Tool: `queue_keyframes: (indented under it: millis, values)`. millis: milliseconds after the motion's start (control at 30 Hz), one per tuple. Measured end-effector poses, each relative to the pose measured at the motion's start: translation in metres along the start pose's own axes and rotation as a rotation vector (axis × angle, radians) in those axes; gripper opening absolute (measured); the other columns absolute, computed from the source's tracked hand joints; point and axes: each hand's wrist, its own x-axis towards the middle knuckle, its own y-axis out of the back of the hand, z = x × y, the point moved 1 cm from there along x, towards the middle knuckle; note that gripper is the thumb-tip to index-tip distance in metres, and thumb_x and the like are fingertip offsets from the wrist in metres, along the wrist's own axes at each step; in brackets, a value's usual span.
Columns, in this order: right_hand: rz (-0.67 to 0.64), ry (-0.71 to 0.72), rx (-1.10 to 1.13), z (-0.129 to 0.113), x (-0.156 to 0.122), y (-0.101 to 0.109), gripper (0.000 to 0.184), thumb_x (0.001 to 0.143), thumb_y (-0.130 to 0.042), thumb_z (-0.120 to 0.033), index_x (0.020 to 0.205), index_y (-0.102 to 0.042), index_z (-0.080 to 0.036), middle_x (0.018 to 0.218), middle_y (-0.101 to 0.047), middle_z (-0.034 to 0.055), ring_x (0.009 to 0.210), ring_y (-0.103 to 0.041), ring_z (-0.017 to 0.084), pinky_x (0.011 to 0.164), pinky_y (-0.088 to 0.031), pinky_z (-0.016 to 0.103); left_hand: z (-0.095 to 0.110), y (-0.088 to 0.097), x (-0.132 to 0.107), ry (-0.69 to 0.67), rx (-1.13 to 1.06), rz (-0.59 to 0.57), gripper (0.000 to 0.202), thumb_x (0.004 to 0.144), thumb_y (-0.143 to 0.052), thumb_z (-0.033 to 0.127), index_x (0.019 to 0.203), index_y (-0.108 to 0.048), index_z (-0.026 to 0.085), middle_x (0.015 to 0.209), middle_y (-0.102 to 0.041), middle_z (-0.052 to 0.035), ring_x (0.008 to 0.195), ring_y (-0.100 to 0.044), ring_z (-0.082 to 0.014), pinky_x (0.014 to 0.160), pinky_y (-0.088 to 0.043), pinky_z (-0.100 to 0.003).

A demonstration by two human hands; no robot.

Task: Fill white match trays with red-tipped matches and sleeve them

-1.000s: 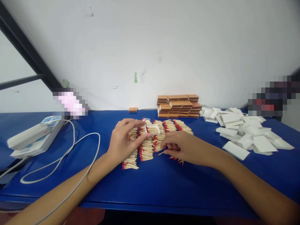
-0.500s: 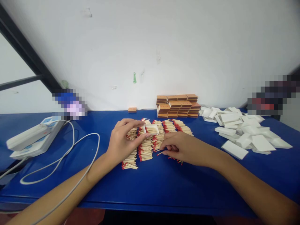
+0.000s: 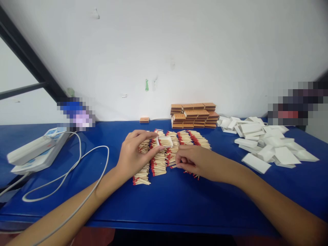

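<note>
My left hand [image 3: 132, 150] grips a small white matchbox tray [image 3: 168, 142] between thumb and fingers, with several matches lying in it. The tray is held over rows of red-tipped matches [image 3: 159, 166] spread on the blue table. To the right, my right hand [image 3: 191, 159] is closed in a pinch low over the rows. A single match [image 3: 173, 167] sticks out to the left from its fingertips; the rest of it is hidden by the fingers.
Brown matchboxes [image 3: 196, 114] are stacked against the wall, and one lone matchbox [image 3: 144, 120] lies left of them. White empty trays [image 3: 271, 136] are heaped at the right. A power strip [image 3: 48, 157] and white cable [image 3: 108, 153] occupy the left side.
My right hand's fingers have closed in further, and less of the match shows at their tips. My left hand keeps the tray in nearly the same place.
</note>
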Motion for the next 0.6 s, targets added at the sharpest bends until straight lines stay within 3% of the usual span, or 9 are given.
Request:
queue_keyframes:
  millis: [200, 333, 600]
  values:
    - [0.259, 0.023, 0.043, -0.004, -0.002, 0.015, 0.021, 0.104, -0.057, -0.036, 0.092, -0.066, -0.021, 0.085, -0.062, 0.003, 0.074, -0.055, 0.016, 0.067, -0.043, 0.029, -0.001, -0.002, -0.001, -0.005, 0.005, -0.061, 0.037, 0.084, -0.086, 0.043, 0.115, -0.074, 0.026, 0.108, -0.077, -0.0044, 0.103, -0.071, -0.0233, 0.091, -0.055, -0.04]
    - [0.427, 0.038, 0.005, -0.002, -0.001, 0.014, 0.02, 0.103, -0.058, -0.037, 0.093, -0.067, -0.021, 0.083, -0.059, 0.0027, 0.073, -0.054, 0.017, 0.068, -0.042, 0.03, 0.001, -0.003, -0.001, -0.043, -0.029, -0.098, 0.039, 0.083, -0.085, 0.045, 0.114, -0.074, 0.025, 0.11, -0.077, -0.0043, 0.102, -0.07, -0.023, 0.092, -0.054, -0.04]
    - [0.421, 0.063, -0.033, -0.004, 0.005, -0.002, 0.016, 0.104, -0.056, -0.029, 0.093, -0.066, -0.022, 0.087, -0.063, 0.004, 0.075, -0.057, 0.017, 0.067, -0.044, 0.03, 0.008, -0.004, -0.002, -0.067, -0.077, -0.102, 0.041, 0.081, -0.087, 0.045, 0.115, -0.074, 0.025, 0.108, -0.077, -0.0054, 0.101, -0.071, -0.0229, 0.094, -0.053, -0.04]
